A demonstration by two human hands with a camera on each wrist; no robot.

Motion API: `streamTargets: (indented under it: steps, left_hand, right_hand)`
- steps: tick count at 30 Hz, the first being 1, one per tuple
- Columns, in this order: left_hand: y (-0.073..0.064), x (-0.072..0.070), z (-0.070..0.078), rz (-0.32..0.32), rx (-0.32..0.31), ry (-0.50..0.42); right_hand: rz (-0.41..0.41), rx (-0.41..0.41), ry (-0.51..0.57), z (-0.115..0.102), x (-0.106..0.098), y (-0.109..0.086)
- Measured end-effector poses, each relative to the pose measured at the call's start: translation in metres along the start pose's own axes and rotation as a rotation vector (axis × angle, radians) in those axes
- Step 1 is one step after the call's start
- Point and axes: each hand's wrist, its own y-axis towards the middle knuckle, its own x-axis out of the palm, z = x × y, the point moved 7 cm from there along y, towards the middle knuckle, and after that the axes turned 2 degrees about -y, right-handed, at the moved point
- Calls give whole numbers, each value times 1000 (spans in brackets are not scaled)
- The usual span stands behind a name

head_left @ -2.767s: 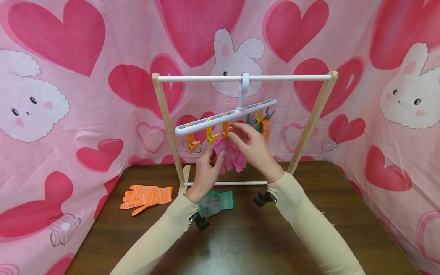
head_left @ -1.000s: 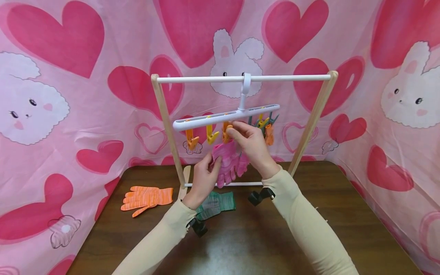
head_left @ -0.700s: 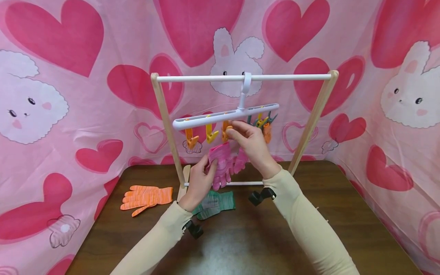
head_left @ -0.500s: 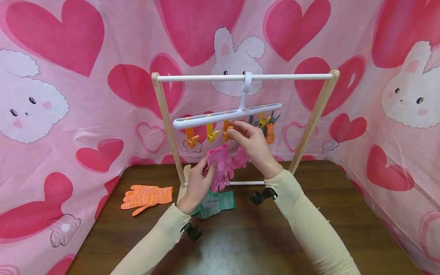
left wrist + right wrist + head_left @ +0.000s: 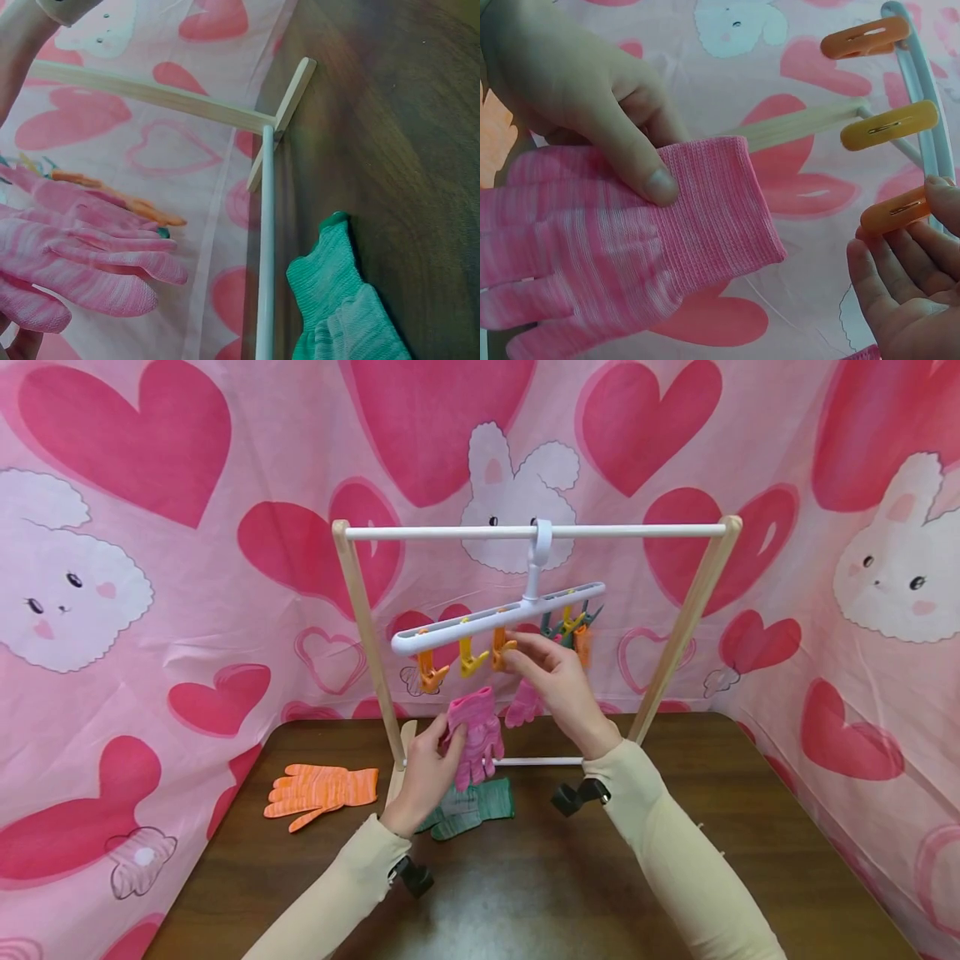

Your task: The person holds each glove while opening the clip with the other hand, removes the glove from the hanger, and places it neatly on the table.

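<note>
My left hand (image 5: pixel 426 768) pinches a pink knit glove (image 5: pixel 476 739) near its cuff, fingers of the glove pointing down. The right wrist view shows the thumb lying on that ribbed cuff (image 5: pixel 716 210). My right hand (image 5: pixel 564 689) pinches an orange clip (image 5: pixel 500 652) on a white hanger (image 5: pixel 408 645), the thumb above it and the fingertips below. The held glove hangs below this clip, apart from it. A second pink glove (image 5: pixel 523 703) hangs farther back, partly hidden by my right hand.
A yellow clip (image 5: pixel 471 660) and another orange clip (image 5: pixel 431 675) hang to the left. Farther right, several clips hold gloves. The hanger hooks over a rack's white rod (image 5: pixel 435 533). An orange glove (image 5: pixel 322 793) and a green glove (image 5: pixel 480 810) lie on the brown table (image 5: pixel 525 893).
The pink glove came away from the orange clip and moved down and left in my left hand. My right hand kept to the clip. The hanger swung slightly.
</note>
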Motion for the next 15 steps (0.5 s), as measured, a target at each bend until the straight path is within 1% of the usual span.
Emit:
streamTargets:
  steps: [3,8,15]
  left_hand:
    - [-2,0,-1,1,-5,6]
    - [-5,0,-1,0,2,11]
    - [-10,3,0,-10,28,16]
  right_hand:
    - [-1,4,12,2,-2,-3]
    - [-2,39,2,10,-9,-12]
    - [-6,67,-60,26,-25,-29]
